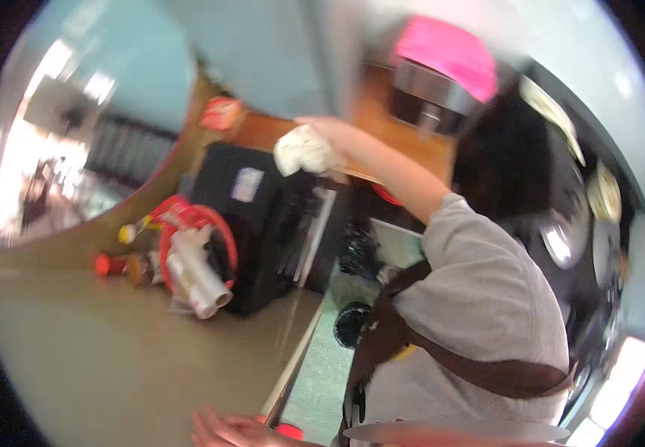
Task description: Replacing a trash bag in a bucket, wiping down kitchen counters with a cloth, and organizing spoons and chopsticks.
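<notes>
My right hand (pixel 328 134) reaches out at the upper middle, with a crumpled whitish cloth (pixel 303 150) in its grip. The cloth is above the far end of a black box-like case or appliance (pixel 233 184) that bears a pale label. At the bottom edge, partly cut off, my left hand (pixel 230 431) is over the brownish worktop (pixel 132 346), fingers somewhat spread and nothing seen in them. The picture is blurred by motion.
Whitish rolls (pixel 197 274) lie against a red ring-shaped item (pixel 227 234), beside a red-capped jar (pixel 111 264). A red packet (pixel 222 113) is farther back. A pink cloth (pixel 445 53) covers a metallic appliance (pixel 434 84). A black bin (pixel 351 324) stands on the floor.
</notes>
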`<state>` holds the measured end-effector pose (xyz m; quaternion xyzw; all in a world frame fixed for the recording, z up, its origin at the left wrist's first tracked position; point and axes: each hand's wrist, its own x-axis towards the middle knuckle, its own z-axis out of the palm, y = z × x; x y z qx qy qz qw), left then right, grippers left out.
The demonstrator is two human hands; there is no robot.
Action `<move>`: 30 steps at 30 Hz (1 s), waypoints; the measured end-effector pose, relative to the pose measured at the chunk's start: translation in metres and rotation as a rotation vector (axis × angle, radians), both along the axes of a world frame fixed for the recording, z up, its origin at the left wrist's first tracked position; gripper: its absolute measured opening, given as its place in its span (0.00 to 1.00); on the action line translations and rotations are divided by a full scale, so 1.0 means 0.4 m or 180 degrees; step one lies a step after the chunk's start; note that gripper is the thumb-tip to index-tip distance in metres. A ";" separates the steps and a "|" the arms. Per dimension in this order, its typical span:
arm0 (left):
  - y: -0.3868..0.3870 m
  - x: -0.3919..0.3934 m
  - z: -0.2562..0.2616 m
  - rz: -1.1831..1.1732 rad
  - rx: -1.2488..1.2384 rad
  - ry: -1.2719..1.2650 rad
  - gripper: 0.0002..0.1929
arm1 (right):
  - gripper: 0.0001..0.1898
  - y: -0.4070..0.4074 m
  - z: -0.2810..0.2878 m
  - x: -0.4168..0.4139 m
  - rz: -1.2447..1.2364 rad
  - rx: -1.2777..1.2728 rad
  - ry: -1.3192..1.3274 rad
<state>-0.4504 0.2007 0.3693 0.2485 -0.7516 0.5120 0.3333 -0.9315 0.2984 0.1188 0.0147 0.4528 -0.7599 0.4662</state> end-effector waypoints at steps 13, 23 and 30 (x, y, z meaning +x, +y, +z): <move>0.249 0.052 -0.006 -0.0503 0.0098 0.0535 0.09 | 0.22 1.219 0.199 0.902 -0.0123 -0.0655 0.0177; 1.022 -0.292 -0.135 -0.4175 0.4273 -0.0560 0.11 | 0.27 1.828 0.400 1.061 -0.1381 -0.0346 0.0356; 1.599 -0.708 -0.207 -0.4672 0.5243 -0.1599 0.15 | 0.28 2.230 0.428 0.929 -0.1719 0.0266 0.0652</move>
